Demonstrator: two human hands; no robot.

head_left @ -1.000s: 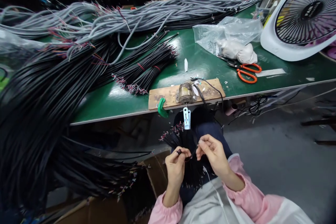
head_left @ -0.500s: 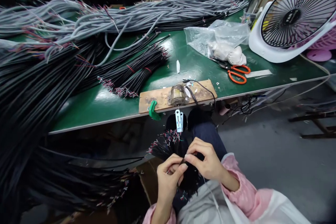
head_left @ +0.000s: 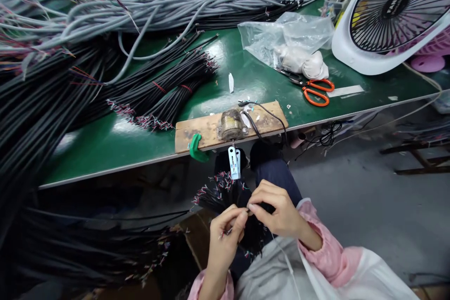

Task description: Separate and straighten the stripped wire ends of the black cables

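Observation:
Over my lap, my left hand (head_left: 225, 234) is closed in a pinch on a thin black cable, whose coloured wire ends poke out beside the fingers. My right hand (head_left: 276, 208) pinches at the same spot, its fingertips nearly touching the left ones; what lies between them is too small to make out. Beneath both hands a bundle of short black cables (head_left: 211, 197) with red and white wire ends rests on my lap. Just above the bundle, a light blue clip (head_left: 234, 163) hangs from a small motor-like block (head_left: 231, 124) on a wooden board (head_left: 200, 130).
A green clamp (head_left: 197, 148) grips the board at the edge of the green table (head_left: 140, 147). Black cable bundles (head_left: 165, 89) and grey cables (head_left: 176, 2) cover its left and back. Orange-handled scissors (head_left: 316, 93), a plastic bag (head_left: 263, 37) and a white fan (head_left: 369, 61) stand right.
The view has shifted a little, so the table's contents appear further left and higher. Both hands stay pinched together over the bundle, with the left fingers slightly closer to the right ones.

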